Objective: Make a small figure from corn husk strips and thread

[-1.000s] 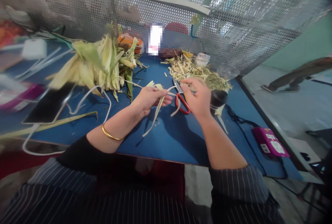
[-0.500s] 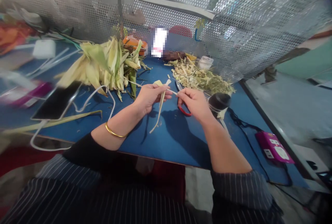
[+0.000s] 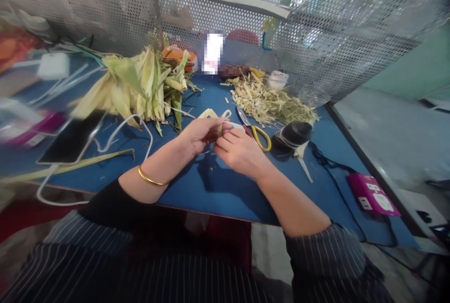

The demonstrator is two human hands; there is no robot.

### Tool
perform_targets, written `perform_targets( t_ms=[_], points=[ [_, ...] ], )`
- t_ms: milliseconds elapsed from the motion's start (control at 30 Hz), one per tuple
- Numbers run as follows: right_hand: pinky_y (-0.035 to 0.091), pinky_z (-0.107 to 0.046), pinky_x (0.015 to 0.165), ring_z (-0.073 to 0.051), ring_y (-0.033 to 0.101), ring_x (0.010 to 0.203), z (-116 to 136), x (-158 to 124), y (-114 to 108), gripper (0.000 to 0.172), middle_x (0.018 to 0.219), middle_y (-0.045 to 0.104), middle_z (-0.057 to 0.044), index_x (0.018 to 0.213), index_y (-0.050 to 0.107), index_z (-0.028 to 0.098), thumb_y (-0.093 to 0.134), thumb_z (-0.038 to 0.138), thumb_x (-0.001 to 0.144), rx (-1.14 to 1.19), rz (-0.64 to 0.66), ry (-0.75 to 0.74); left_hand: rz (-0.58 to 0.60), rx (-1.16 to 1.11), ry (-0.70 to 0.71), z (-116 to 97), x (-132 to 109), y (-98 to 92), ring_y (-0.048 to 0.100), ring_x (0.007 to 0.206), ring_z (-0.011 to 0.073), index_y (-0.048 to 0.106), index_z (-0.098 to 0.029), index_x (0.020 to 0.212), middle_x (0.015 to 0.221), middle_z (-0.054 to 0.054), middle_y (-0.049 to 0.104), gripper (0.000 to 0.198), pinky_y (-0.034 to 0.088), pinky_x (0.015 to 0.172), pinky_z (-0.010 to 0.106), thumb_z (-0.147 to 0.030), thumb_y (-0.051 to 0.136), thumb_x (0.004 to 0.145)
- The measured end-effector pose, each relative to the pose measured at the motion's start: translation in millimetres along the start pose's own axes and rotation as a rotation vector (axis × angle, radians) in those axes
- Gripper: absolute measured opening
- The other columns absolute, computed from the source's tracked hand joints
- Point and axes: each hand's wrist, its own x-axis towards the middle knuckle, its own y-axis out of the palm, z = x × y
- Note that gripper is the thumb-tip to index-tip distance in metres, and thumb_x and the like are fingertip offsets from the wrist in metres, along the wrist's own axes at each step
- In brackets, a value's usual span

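Both hands meet over the middle of the blue desk, a little back from its near edge. Left hand has fingers curled narrow around a pale husk strip; right hand presses against it from the right, fingers folded tight on the same strip, fingertips touching the left hand. Strip loops up just above the knuckles; the rest is hidden inside the grip. Open blue surface lies between the hands and the near edge, and to the right of the right forearm toward the near right corner, broken only by a black cable running to a magenta power strip at the right edge. Just beyond the right hand: scissors with yellow and red handles, then a black spool, close beside each other. Far side, centre-right: heap of husk trimmings up against the perforated metal screen that closes off the far and right edges. Far left of centre: pile of green-yellow corn husks. Left portion: dark phone with white cable looping toward the near left edge; one long husk strip lies flat there. Grey floor and a green wall show past the right edge
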Motion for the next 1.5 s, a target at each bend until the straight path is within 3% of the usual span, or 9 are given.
perform_targets(
  t_ms=[167, 300, 400, 600, 833, 1000, 1167, 1300, 1500],
  points=[
    [0.041, -0.036, 0.08, -0.018, 0.055, 0.08, 0, -3, -6, 0.022, 0.083, 0.067, -0.005, 0.094, 0.066, 0.019, 0.044, 0.022, 0.094, 0.24, -0.102, 0.105, -0.031, 0.046, 0.1, 1, -2, 3.4, 0.056, 0.052, 0.0052, 0.069, -0.012, 0.072, 0.065, 0.002, 0.067, 0.008, 0.044, 0.054, 0.018, -0.018, 0.068, 0.077],
    [0.043, -0.032, 0.072, -0.015, 0.055, 0.072, -4, -9, -11, 0.022, 0.08, 0.063, -0.004, 0.102, 0.066, 0.02, 0.057, 0.034, 0.089, 0.433, -0.373, 0.675, -0.02, 0.41, 0.376, 4, -13, 11.8, 0.056, 0.054, 0.0072, 0.068, -0.013, 0.062, 0.06, 0.003, 0.066, 0.014, 0.045, 0.058, 0.02, -0.02, 0.069, 0.074],
    [0.04, -0.029, 0.061, -0.013, 0.051, 0.063, -11, -10, -8, 0.026, 0.075, 0.056, -0.002, 0.093, 0.07, 0.021, 0.066, 0.043, 0.08, 0.58, -0.322, 0.967, 0.07, 0.615, 0.383, 11, -16, 13.5, 0.058, 0.053, 0.0098, 0.066, -0.013, 0.055, 0.059, 0.005, 0.066, 0.022, 0.047, 0.06, 0.023, -0.014, 0.059, 0.076],
    [0.034, -0.026, 0.052, -0.01, 0.042, 0.053, -12, -5, -5, 0.015, 0.058, 0.047, 0.004, 0.07, 0.064, 0.02, 0.071, 0.033, 0.074, 0.883, -0.266, 1.083, 0.222, 0.688, 0.329, 22, -8, 8.2, 0.062, 0.054, 0.0131, 0.07, -0.014, 0.065, 0.064, 0.007, 0.07, 0.013, 0.049, 0.058, 0.026, -0.012, 0.06, 0.072],
    [0.044, -0.032, 0.065, -0.015, 0.057, 0.066, 6, -4, -19, 0.009, 0.073, 0.063, -0.002, 0.081, 0.06, 0.022, 0.056, 0.028, 0.086, 0.673, -0.466, 0.832, 0.169, 0.349, 0.096, 5, -6, 5.0, 0.056, 0.046, 0.0081, 0.067, -0.014, 0.061, 0.052, 0.002, 0.063, 0.015, 0.041, 0.048, 0.018, -0.016, 0.064, 0.075],
    [0.043, -0.037, 0.079, -0.019, 0.065, 0.076, 9, -9, -6, 0.009, 0.082, 0.072, -0.004, 0.089, 0.063, 0.023, 0.054, 0.021, 0.087, 0.316, -0.339, 0.499, 0.16, 0.23, 0.155, -6, -4, -5.3, 0.055, 0.052, 0.0063, 0.073, -0.016, 0.073, 0.062, 0.0, 0.064, 0.005, 0.042, 0.05, 0.017, -0.018, 0.069, 0.07],
    [0.043, -0.034, 0.076, -0.018, 0.065, 0.076, 7, -11, 7, 0.017, 0.088, 0.073, -0.006, 0.1, 0.061, 0.019, 0.053, 0.017, 0.086, 0.27, -0.388, 0.453, 0.261, 0.217, 0.079, -18, -12, -10.9, 0.039, 0.039, 0.0026, 0.074, -0.015, 0.086, 0.054, -0.001, 0.056, 0.017, 0.025, 0.034, 0.016, -0.028, 0.064, 0.08],
    [0.041, -0.033, 0.073, -0.018, 0.062, 0.073, 3, -9, 9, 0.017, 0.086, 0.072, -0.007, 0.097, 0.062, 0.016, 0.048, 0.017, 0.087, 0.191, -0.255, 0.38, 0.227, 0.043, -0.016, -18, -12, -8.0, 0.046, 0.04, 0.0038, 0.072, -0.011, 0.087, 0.054, 0.002, 0.059, 0.019, 0.038, 0.039, 0.014, -0.019, 0.055, 0.085],
    [0.041, -0.034, 0.072, -0.017, 0.057, 0.066, -5, -12, -3, 0.031, 0.072, 0.066, -0.004, 0.103, 0.062, 0.012, 0.053, 0.037, 0.087, 0.131, -0.189, 0.195, 0.097, 0.021, 0.176, -13, -8, -4.2, 0.064, 0.063, 0.009, 0.072, -0.01, 0.086, 0.08, 0.008, 0.072, 0.015, 0.051, 0.06, 0.018, -0.021, 0.062, 0.079]
  ],
)
